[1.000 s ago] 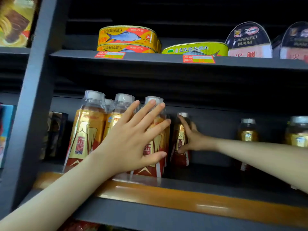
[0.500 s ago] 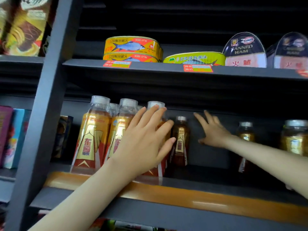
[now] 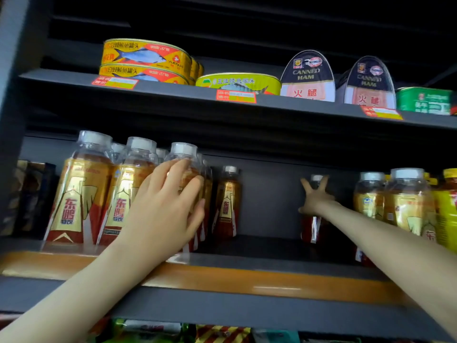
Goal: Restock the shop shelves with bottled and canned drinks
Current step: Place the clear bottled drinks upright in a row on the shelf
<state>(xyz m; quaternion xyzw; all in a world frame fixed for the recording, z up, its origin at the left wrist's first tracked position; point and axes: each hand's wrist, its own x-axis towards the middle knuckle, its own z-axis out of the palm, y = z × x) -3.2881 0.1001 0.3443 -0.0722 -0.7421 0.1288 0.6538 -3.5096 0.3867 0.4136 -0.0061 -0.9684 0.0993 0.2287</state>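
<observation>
Gold-and-red drink bottles [image 3: 81, 194] with white caps stand in rows at the left of the middle shelf [image 3: 222, 278]. My left hand [image 3: 168, 209] lies on the third front bottle [image 3: 184, 151], fingers curved over its shoulder and thumb on its right side. A lone bottle [image 3: 227, 204] stands at the back, just right of that row. My right hand [image 3: 314, 196] reaches deep into the shelf, fingers spread straight in front of another back bottle [image 3: 312, 226], which it partly hides. More of the same bottles [image 3: 408, 206] stand at the right.
The upper shelf carries yellow fish tins [image 3: 146, 58], canned ham [image 3: 308, 78] and a green tin [image 3: 422, 100]. A yellow bottle [image 3: 447, 206] is at the far right. A grey upright [image 3: 14, 95] bounds the left. Bare shelf floor lies between the two back bottles.
My right hand let go of the lone back bottle and moved right to the other back bottle. My left fingers went from straight to curved over the front bottle.
</observation>
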